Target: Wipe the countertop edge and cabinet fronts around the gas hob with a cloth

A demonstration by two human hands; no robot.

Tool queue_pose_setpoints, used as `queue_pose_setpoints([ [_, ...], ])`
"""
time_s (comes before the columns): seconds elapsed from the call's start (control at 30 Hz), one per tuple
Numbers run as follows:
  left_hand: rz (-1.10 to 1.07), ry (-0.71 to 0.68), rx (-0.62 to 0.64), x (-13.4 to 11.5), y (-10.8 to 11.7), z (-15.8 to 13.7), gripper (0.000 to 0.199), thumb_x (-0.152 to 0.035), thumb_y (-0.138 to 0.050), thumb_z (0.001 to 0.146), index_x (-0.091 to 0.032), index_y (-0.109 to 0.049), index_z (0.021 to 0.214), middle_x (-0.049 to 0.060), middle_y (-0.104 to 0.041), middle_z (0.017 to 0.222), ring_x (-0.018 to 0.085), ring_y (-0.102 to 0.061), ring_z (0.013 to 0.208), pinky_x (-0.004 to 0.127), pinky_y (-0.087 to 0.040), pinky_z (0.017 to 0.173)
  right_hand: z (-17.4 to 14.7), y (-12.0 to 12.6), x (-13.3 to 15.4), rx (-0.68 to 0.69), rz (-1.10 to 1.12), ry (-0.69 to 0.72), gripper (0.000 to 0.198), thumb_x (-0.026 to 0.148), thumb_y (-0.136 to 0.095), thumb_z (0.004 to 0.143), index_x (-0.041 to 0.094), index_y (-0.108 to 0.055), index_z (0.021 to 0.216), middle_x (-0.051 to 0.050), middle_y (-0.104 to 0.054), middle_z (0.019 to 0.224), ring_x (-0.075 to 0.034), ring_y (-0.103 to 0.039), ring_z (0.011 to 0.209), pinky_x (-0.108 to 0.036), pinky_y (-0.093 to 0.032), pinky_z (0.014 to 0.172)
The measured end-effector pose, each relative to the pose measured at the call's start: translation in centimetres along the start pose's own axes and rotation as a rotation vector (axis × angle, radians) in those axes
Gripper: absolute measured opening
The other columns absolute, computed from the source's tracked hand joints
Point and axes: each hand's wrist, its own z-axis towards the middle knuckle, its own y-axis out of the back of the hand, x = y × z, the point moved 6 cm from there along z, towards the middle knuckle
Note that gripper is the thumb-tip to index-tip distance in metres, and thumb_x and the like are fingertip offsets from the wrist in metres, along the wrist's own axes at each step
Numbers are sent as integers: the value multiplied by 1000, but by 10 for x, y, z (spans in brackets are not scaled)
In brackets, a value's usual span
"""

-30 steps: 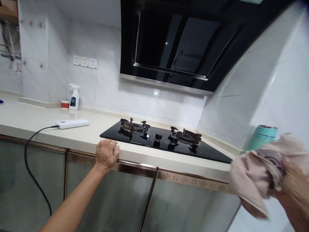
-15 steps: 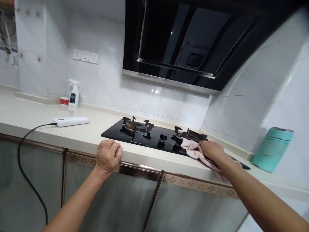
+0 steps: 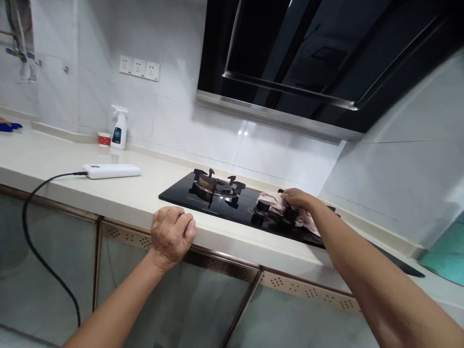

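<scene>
My right hand (image 3: 297,199) grips a pale pink cloth (image 3: 307,222), pressed on the black glass gas stove (image 3: 181,193) around its control knobs. One black knob (image 3: 261,207) stands beside the cloth. To the left, a burner (image 3: 217,186) with black pan supports is uncovered, while my right hand and forearm partly hide the other burner. My left hand (image 3: 172,234) rests with curled fingers on the counter's front edge, in front of the stove's left corner, and nothing shows in it.
On the light counter (image 3: 47,152) lies a white power bank (image 3: 112,171) with a black cable (image 3: 27,227). Behind it stand a white spray bottle (image 3: 119,129) and a red-and-white cup (image 3: 104,139). A black range hood (image 3: 275,53) hangs above; a turquoise tumbler (image 3: 447,249) stands at far right.
My right hand has moved the cloth from the stove's front edge up and left onto the knob area. My left hand stays on the counter edge. The view has shifted slightly.
</scene>
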Motion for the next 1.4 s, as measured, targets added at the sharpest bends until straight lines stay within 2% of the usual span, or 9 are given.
queue_pose_setpoints([
  [0.17,4,23,-6,-1,-1,-1,8,-21,-59,86,-22,-64,80,5,-61,83,23,-54,84,40,-43,79,13,-3,49,108,-52,64,37,49,-55,97,14,-65,102,-5,-68,95,-15,-64,83,-33,-52,80],
  [0.33,-1,11,-19,-2,0,-1,8,-21,-59,87,-22,-64,81,6,-61,83,23,-53,84,40,-43,79,9,1,116,104,-92,210,28,32,-49,97,15,-69,106,-11,-70,111,-19,-64,96,-31,-47,83],
  [0.47,-2,15,-10,-2,1,-1,8,-22,-59,87,-22,-64,81,6,-61,84,23,-53,85,39,-43,79,-7,6,149,72,-143,284,30,30,-48,95,17,-73,104,-14,-70,116,-24,-64,105,-30,-43,84],
  [0.57,-5,17,-11,-3,1,0,8,-21,-60,87,-22,-63,79,6,-61,82,23,-53,85,39,-43,79,-24,8,157,0,-161,310,38,34,-39,99,17,-71,111,-15,-69,119,-24,-63,110,-31,-42,88],
  [0.7,5,23,-17,-2,1,0,8,-21,-60,86,-22,-63,78,6,-61,82,24,-53,85,39,-42,79,-45,8,161,-84,-170,319,44,34,-31,102,14,-68,114,-18,-70,115,-25,-65,106,-32,-42,86],
  [1.2,32,10,24,-2,2,-1,14,-21,-55,90,-20,-66,81,7,-62,83,24,-52,85,38,-41,81,-93,14,185,-221,-78,472,37,32,-31,104,11,-61,109,-17,-71,102,-26,-66,94,-32,-35,74],
  [1.4,25,13,39,-2,1,0,14,-21,-56,90,-19,-66,81,7,-62,84,24,-52,86,39,-42,82,-127,29,214,-276,45,551,34,32,-32,104,14,-61,107,-12,-71,93,-21,-64,82,-30,-32,70],
])
